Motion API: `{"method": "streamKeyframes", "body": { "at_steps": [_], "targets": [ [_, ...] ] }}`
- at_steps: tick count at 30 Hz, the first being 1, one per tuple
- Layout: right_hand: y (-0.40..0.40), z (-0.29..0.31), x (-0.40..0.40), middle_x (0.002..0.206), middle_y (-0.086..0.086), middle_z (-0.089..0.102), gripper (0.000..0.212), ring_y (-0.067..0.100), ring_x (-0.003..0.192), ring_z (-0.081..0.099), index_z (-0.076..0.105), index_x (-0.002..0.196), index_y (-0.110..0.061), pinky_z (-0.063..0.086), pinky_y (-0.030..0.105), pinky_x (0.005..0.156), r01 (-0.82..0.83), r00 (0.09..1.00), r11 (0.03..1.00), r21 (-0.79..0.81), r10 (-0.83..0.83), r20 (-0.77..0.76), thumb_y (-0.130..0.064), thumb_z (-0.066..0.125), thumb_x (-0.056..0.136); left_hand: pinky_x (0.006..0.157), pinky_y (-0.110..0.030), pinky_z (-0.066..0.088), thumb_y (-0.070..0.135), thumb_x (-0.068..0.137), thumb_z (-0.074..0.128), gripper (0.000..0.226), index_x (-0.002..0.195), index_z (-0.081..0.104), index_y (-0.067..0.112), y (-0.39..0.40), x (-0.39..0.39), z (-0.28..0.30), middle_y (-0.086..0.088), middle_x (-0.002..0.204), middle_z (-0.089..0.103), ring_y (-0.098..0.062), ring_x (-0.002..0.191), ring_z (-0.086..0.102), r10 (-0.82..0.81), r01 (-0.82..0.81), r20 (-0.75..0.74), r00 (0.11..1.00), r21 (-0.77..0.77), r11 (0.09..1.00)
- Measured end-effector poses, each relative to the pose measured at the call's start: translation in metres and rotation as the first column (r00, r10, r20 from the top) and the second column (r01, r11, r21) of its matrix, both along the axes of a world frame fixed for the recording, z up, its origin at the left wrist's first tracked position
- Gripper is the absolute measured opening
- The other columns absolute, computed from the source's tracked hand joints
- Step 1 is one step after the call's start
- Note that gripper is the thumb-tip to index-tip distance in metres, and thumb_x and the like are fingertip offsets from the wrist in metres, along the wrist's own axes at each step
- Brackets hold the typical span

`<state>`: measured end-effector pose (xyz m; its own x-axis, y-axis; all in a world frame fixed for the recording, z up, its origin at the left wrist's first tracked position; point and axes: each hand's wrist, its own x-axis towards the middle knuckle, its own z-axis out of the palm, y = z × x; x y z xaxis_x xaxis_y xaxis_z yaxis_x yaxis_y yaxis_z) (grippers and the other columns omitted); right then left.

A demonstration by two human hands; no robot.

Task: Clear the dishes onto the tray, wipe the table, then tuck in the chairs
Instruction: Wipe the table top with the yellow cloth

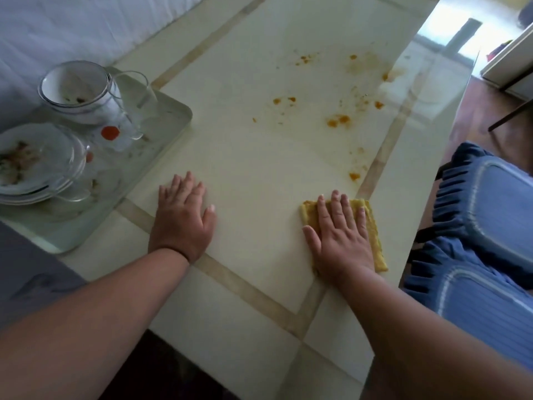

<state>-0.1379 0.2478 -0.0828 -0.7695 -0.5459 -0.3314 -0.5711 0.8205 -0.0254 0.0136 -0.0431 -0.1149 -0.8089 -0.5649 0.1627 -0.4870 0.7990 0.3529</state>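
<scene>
Right hand (343,235) presses the yellow cloth (372,238) flat, left hand (184,217) flat, released on the bench (259,157); a careless pass could smear the orange spills (337,121).

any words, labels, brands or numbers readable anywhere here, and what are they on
None: no text can be read in this view.
The tray, plates, bowl and glasses show food residue and red-orange spots, no lettering.
The table, yellow cloth under the right hand and blue chair cushion bear no print or labels.
</scene>
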Motion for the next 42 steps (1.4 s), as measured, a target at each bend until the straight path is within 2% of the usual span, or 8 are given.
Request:
{"method": "streamKeyframes", "body": {
  "at_steps": [6, 9, 11, 19, 27, 34, 38, 42],
  "targets": [
    [0.043, 0.013, 0.078, 0.174, 0.011, -0.040, 0.106, 0.027, 0.160, -0.041, -0.024, 0.170, -0.020, -0.014, 0.058, 0.133, 0.037, 0.992, 0.994, 0.101, -0.049, 0.115, -0.086, -0.021, 0.087, 0.128, -0.068, 0.019, 0.050, 0.092, 0.046, 0.078, 0.155, 0.052, 0.004, 0.003, 0.002, 0.008, -0.020, 0.172, 0.038, -0.041, 0.160, 0.032, -0.065, 0.071, 0.111, 0.992, -0.046, 0.996],
    [0.024, 0.006, 0.135, 0.181, 0.023, 0.000, 0.108, 0.038, 0.169, -0.006, 0.014, 0.172, -0.008, 0.005, 0.067, 0.132, -0.004, 0.996, 0.999, 0.038, 0.001, 0.091, -0.086, 0.007, 0.098, 0.127, -0.070, 0.016, 0.050, 0.093, 0.046, 0.078, 0.157, 0.050, 0.006, 0.006, 0.002, 0.010, -0.017, 0.173, 0.037, -0.038, 0.161, 0.032, -0.081, 0.089, 0.128, 0.988, -0.060, 0.994],
    [0.001, 0.001, 0.160, 0.178, 0.026, 0.017, 0.106, 0.042, 0.168, 0.010, 0.030, 0.167, -0.003, 0.012, 0.071, 0.128, -0.110, 0.989, 0.994, -0.021, 0.112, 0.094, -0.085, 0.019, 0.100, 0.127, -0.070, 0.015, 0.049, 0.094, 0.045, 0.077, 0.158, 0.049, 0.007, 0.007, 0.001, 0.012, -0.015, 0.174, 0.037, -0.036, 0.162, 0.031, -0.092, 0.103, 0.151, 0.984, -0.061, 0.993],
    [-0.048, 0.007, 0.075, 0.183, 0.013, 0.001, 0.079, 0.027, 0.170, -0.010, 0.019, 0.175, -0.026, -0.001, 0.062, 0.135, -0.698, 0.709, 0.712, -0.076, 0.702, 0.070, -0.070, 0.026, 0.110, 0.127, -0.068, 0.022, 0.038, 0.099, 0.044, 0.060, 0.150, 0.061, 0.010, 0.005, 0.001, 0.011, -0.011, 0.167, 0.048, -0.033, 0.158, 0.040, -0.076, 0.081, 0.084, 0.994, -0.056, 0.995],
    [-0.005, 0.008, -0.054, 0.178, 0.001, -0.031, 0.080, 0.016, 0.162, -0.036, -0.019, 0.168, -0.041, -0.013, 0.050, 0.135, -0.310, 0.951, 0.949, 0.055, 0.310, 0.008, -0.075, -0.019, 0.095, 0.126, -0.068, 0.025, 0.040, 0.096, 0.048, 0.061, 0.148, 0.063, 0.010, 0.001, 0.004, 0.008, -0.012, 0.164, 0.052, -0.034, 0.154, 0.047, -0.072, 0.076, 0.049, 0.996, -0.099, 0.992],
    [0.060, 0.009, -0.118, 0.175, 0.000, -0.038, 0.085, 0.015, 0.159, -0.042, -0.022, 0.169, -0.037, -0.017, 0.053, 0.134, -0.117, 0.993, 0.991, 0.065, 0.119, -0.025, -0.077, -0.018, 0.095, 0.125, -0.067, 0.028, 0.041, 0.092, 0.044, 0.064, 0.144, 0.067, 0.010, 0.008, -0.004, 0.007, -0.011, 0.162, 0.055, -0.032, 0.152, 0.050, -0.011, 0.019, 0.102, 0.995, -0.078, 0.997],
    [0.063, 0.009, -0.150, 0.172, 0.000, -0.045, 0.081, 0.017, 0.158, -0.044, -0.025, 0.169, -0.035, -0.018, 0.052, 0.133, -0.132, 0.991, 0.990, 0.050, 0.132, 0.005, -0.072, -0.007, 0.100, 0.123, -0.067, 0.032, 0.044, 0.092, 0.040, 0.066, 0.137, 0.069, 0.006, 0.029, -0.024, 0.017, -0.013, 0.159, 0.058, -0.034, 0.151, 0.050, 0.207, -0.205, 0.124, 0.970, -0.030, 0.978],
    [0.043, 0.003, -0.157, 0.175, 0.004, -0.040, 0.084, 0.022, 0.159, -0.042, -0.027, 0.169, -0.029, -0.019, 0.058, 0.131, -0.038, 0.999, 0.999, 0.038, 0.036, 0.031, -0.071, -0.006, 0.099, 0.127, -0.068, 0.017, 0.059, 0.096, 0.038, 0.085, 0.156, 0.046, -0.002, 0.072, -0.055, 0.015, -0.018, 0.175, 0.032, -0.037, 0.163, 0.027, 0.374, -0.380, 0.316, 0.872, -0.043, 0.924]
  ]
}}
